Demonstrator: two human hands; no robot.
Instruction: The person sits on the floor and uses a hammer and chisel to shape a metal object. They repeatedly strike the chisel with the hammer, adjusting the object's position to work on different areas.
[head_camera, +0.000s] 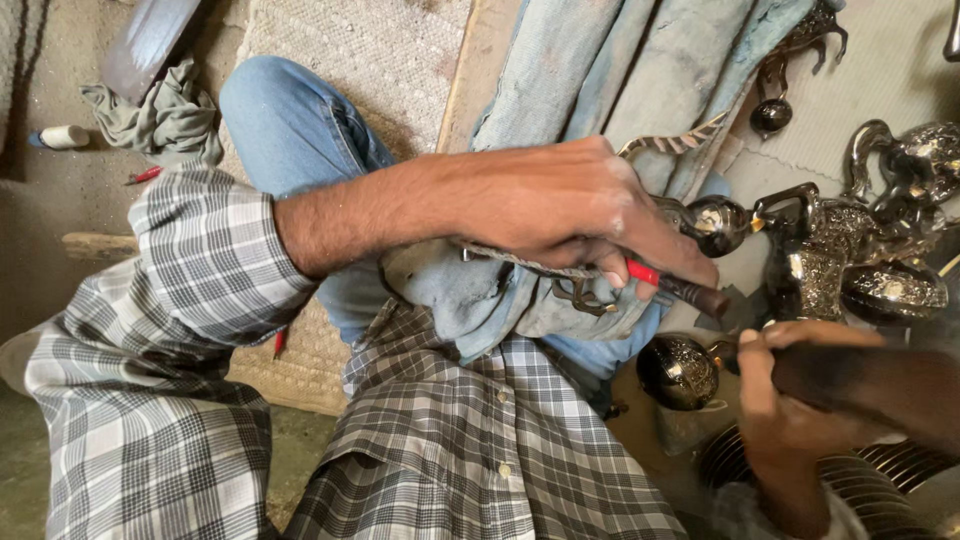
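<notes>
My left hand (560, 215) reaches across my lap from the left, its fingers closed around a thin tool with a red grip (643, 272) and a dark tip (705, 297). A slim twisted metal piece (520, 262) lies under that hand on a blue-grey cloth (590, 70) draped over my knee. My right hand (785, 400) is at the lower right, closed on a dark metal part beside a round engraved metal ball (678, 372). What exactly the right fingers grip is partly hidden.
Several shiny engraved metal figures (850, 240) stand at the right on a pale mat. A ribbed metal disc (880, 475) lies under my right hand. A crumpled grey rag (165, 115) and a small white cylinder (62, 136) sit on the floor at the upper left.
</notes>
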